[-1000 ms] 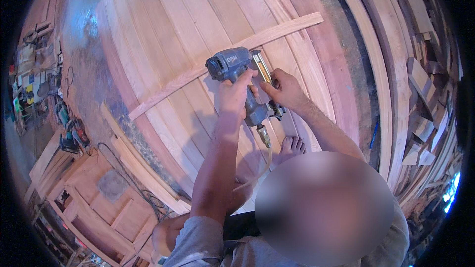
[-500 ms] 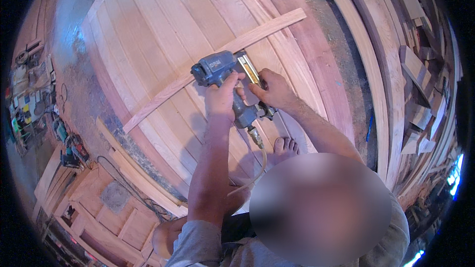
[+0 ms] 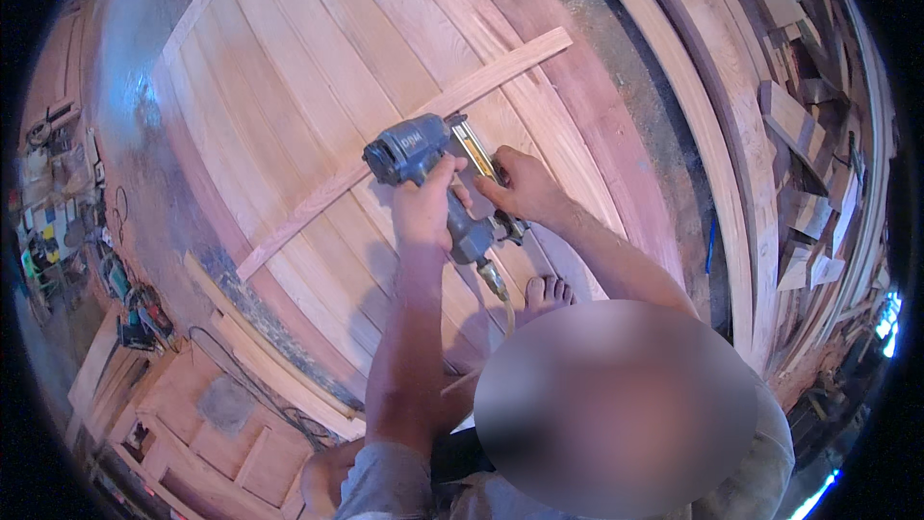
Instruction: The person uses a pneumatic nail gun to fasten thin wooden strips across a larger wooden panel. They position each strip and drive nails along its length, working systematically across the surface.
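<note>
A dark blue pneumatic nail gun (image 3: 416, 146) is held over a wide panel of joined wooden boards (image 3: 289, 67). My left hand (image 3: 425, 204) is wrapped round its handle, just under the body. At the gun's magazine (image 3: 474, 149), which shows a metal rail and a yellow label, my right hand (image 3: 525, 185) is closed with thumb and fingers against it. An air hose (image 3: 510, 316) with a brass-coloured fitting runs from the handle's lower end. Beneath the gun a thin wooden strip (image 3: 327, 195) lies slantwise across the boards; the gun hides part of it.
My bare foot (image 3: 551, 293) rests on the panel near the gun. Long planks (image 3: 717, 135) run along the right, beside stacked offcuts (image 3: 804, 217). Power tools (image 3: 140, 313) lie on the left floor, near a wooden frame piece (image 3: 207, 424) and a dark cable (image 3: 241, 356).
The view has shifted slightly, and the nail gun now sits a little lower and further left in the picture. Both hands keep their grip on it.
</note>
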A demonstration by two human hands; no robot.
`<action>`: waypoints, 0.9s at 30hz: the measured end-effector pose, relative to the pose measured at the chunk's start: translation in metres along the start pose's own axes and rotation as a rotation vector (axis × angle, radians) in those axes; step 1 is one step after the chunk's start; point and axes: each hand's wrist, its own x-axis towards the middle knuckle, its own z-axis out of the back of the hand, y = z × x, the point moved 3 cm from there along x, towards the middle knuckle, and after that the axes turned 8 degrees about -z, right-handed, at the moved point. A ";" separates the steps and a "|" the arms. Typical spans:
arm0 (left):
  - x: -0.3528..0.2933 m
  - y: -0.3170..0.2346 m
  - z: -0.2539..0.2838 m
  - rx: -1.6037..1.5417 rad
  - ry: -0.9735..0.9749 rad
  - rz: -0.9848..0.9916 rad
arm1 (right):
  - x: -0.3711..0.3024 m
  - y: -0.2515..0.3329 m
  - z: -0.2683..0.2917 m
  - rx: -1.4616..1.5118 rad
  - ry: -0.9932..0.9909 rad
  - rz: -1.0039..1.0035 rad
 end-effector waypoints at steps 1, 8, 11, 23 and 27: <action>-0.001 0.002 -0.007 0.005 0.019 0.010 | -0.004 -0.004 0.005 0.020 -0.002 -0.017; 0.014 0.018 -0.056 0.075 0.060 0.035 | 0.003 -0.033 0.041 0.053 -0.088 -0.105; 0.019 0.017 -0.060 0.050 0.071 0.035 | 0.007 -0.036 0.043 0.003 -0.079 -0.110; 0.024 0.014 -0.061 0.161 0.075 0.112 | 0.006 -0.025 0.047 -0.047 -0.048 -0.191; 0.003 0.017 -0.075 0.174 0.168 0.069 | -0.011 -0.014 0.066 0.445 -0.173 -0.162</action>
